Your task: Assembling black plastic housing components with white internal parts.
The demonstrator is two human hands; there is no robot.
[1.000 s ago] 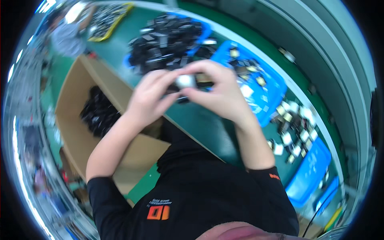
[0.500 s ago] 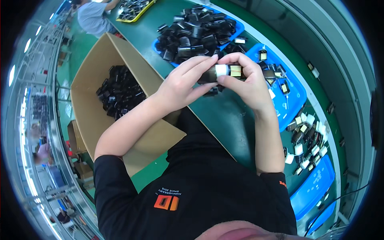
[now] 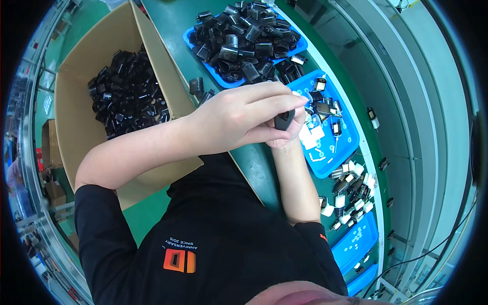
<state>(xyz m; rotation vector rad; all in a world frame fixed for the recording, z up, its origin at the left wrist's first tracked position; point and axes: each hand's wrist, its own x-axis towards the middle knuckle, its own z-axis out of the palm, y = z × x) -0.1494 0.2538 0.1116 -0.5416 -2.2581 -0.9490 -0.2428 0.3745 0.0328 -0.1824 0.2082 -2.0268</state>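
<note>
Between my two hands, over the green table, is a black plastic housing [image 3: 284,120], with only its dark glossy end showing. My left hand [image 3: 234,114] is closed on it, thumb beneath and fingers over the top. My right hand [image 3: 294,136] cups the same piece from the right. Its fingers are mostly hidden behind the left ones. Just beyond the hands, a blue tray [image 3: 325,165] holds small black assemblies with yellow-wrapped parts, white pieces and clear rings. Loose black housings [image 3: 196,86] lie to the left of my hands.
A heaped blue tray [image 3: 216,79] of black housings stands at the far side. Left of the table, an open cardboard box [image 3: 76,101] contains many black pieces. Black-and-white assemblies [image 3: 351,190] lie at right, near another blue tray [image 3: 363,239].
My hands have come together, the left now covering most of the right. The white and yellow parts visible at the held piece earlier no longer show. The whole view has shifted.
</note>
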